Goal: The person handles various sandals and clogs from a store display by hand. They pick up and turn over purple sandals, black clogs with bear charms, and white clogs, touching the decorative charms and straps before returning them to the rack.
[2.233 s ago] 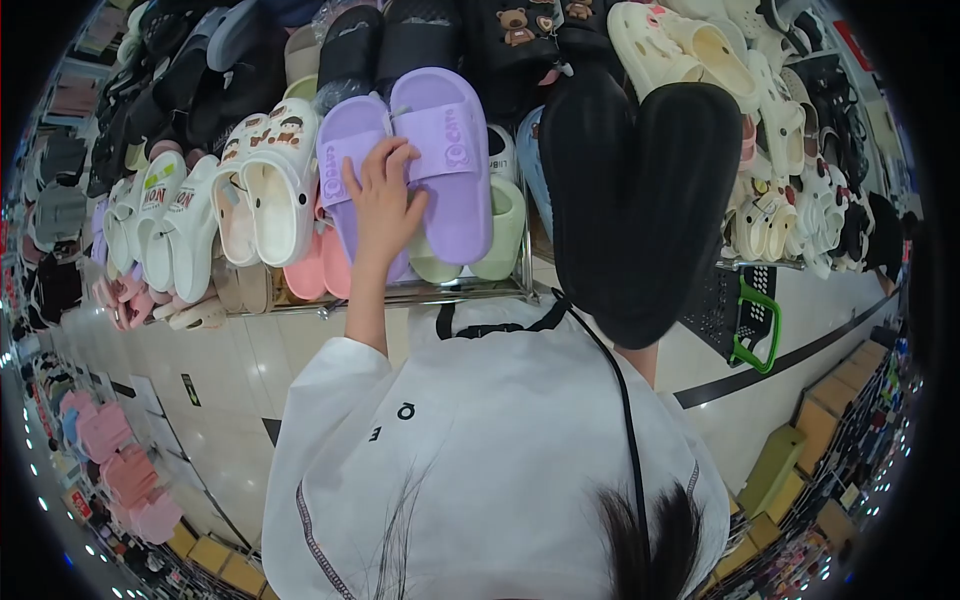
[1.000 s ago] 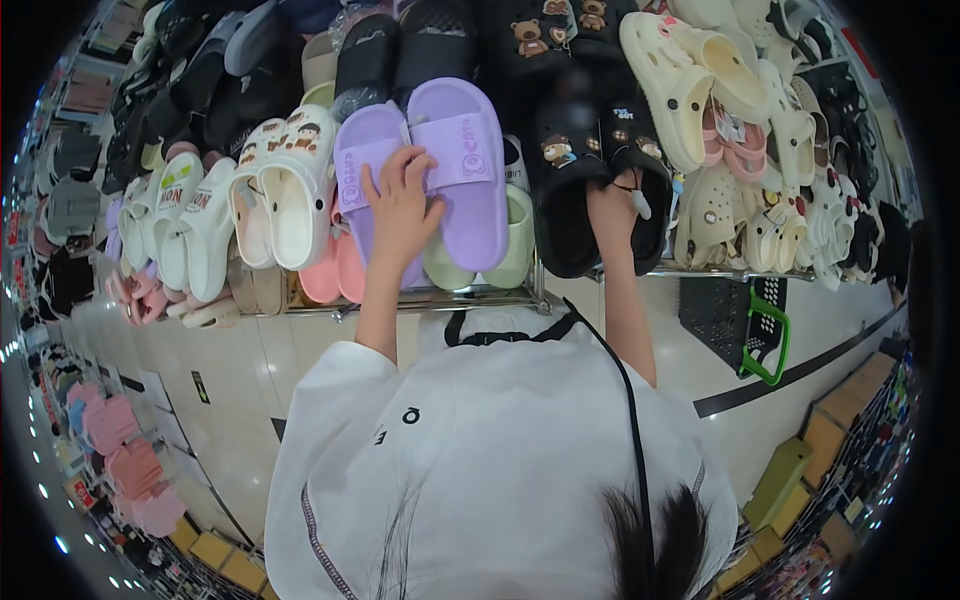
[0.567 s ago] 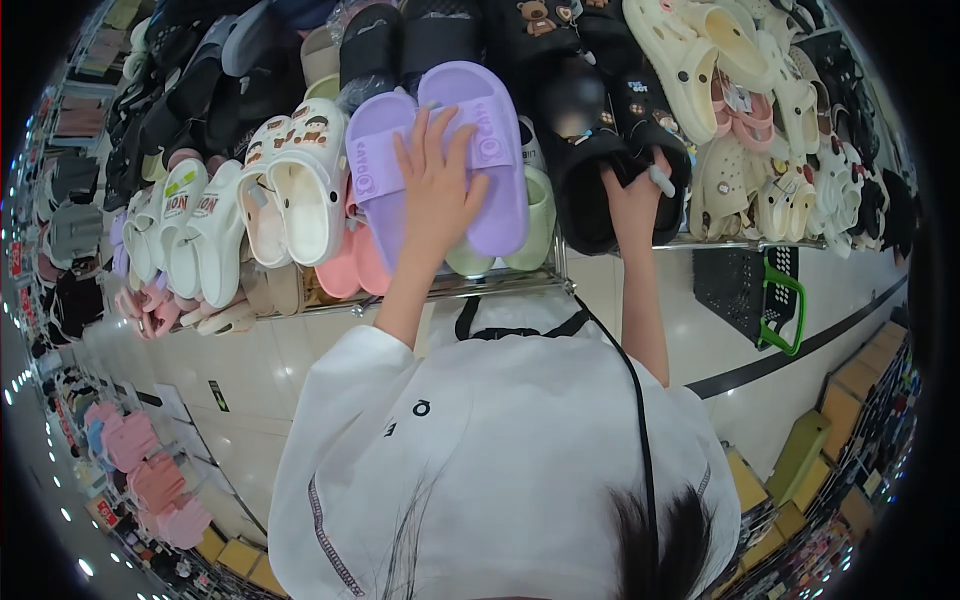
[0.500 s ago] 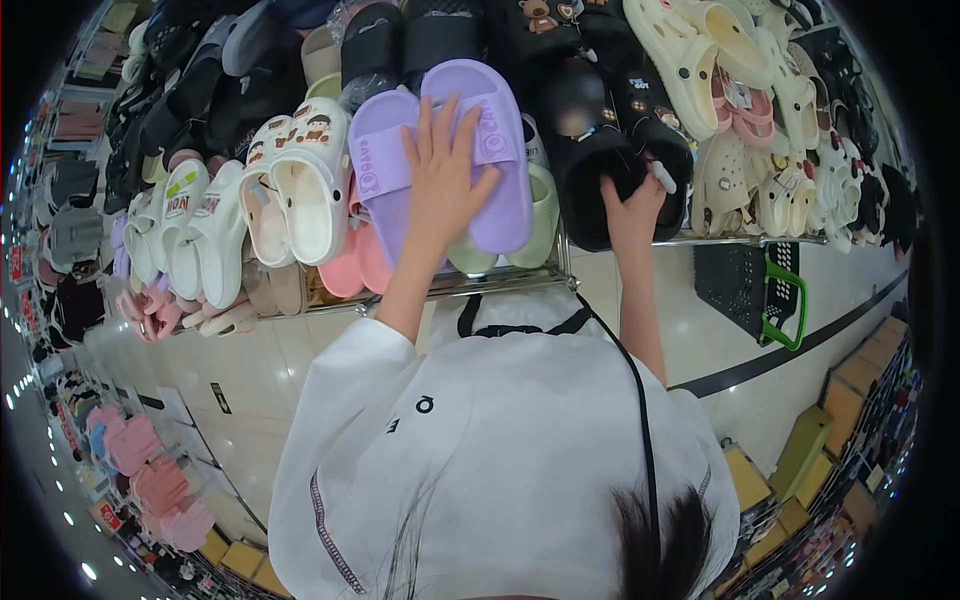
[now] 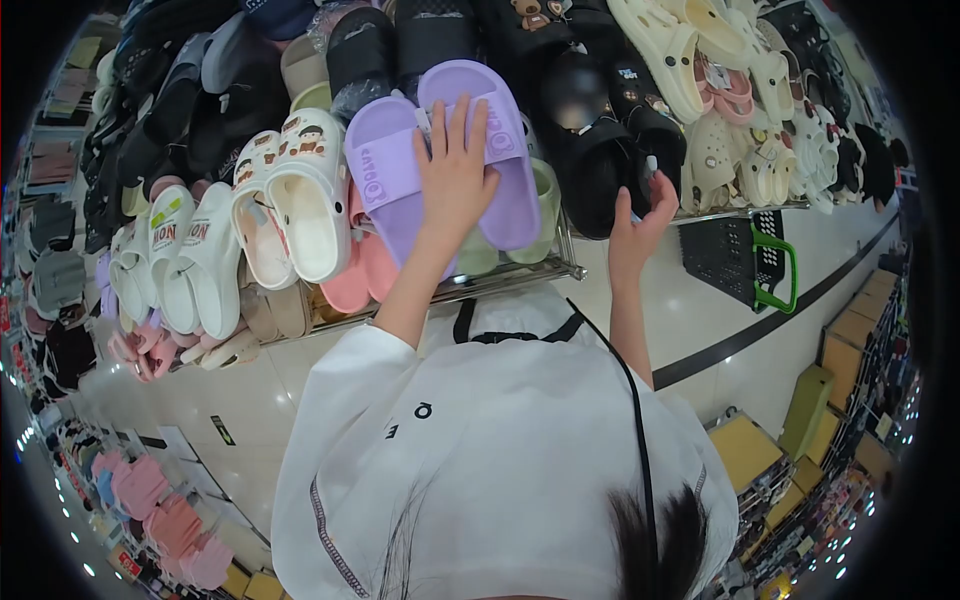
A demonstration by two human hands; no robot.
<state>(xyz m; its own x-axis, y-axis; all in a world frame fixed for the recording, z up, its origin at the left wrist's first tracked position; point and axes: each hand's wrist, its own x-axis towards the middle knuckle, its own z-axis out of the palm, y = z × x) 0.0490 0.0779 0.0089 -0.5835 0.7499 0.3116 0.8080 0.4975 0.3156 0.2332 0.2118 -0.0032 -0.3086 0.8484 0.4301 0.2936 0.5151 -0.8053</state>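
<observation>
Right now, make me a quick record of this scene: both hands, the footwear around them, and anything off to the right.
Left hand: fingers spread over the purple slippers
Right hand: fingers apart, by the openings of the black clogs; contact unclear
Left of purple slippers: white clogs with decorated tops
Partly hidden by purple slippers: pale green footwear
Right of right forearm: black basket, green handle
</observation>
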